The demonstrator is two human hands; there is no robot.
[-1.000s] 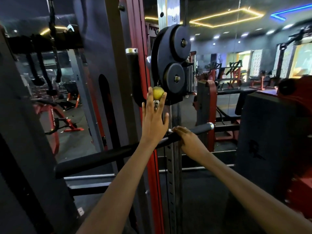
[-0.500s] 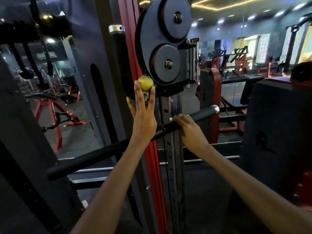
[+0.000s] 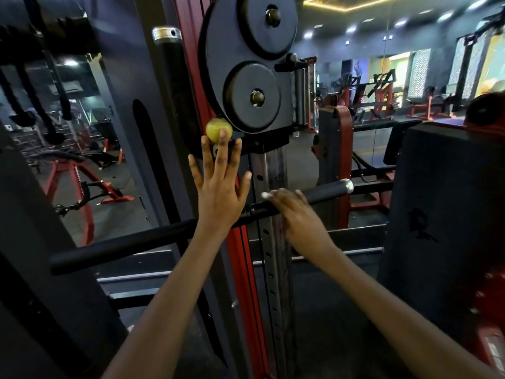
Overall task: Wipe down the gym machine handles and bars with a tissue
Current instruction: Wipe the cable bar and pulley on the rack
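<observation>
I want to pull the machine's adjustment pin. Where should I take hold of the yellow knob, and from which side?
Grip the yellow knob round its ball, fingers behind it on the thin stem, coming from below as the left hand does now. It juts out under the black discs, so its top is blocked.

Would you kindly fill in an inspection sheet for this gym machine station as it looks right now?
Surface: black padded bar crossing the red upright.
Job's things: white tissue under the right hand.
Clutter: nothing seen.
Grippers: left hand open, fingertips touching the yellow knob; right hand grips the bar over the tissue.
Cables: nothing seen.
Surroundings: black pulley discs above; red machines behind.
</observation>
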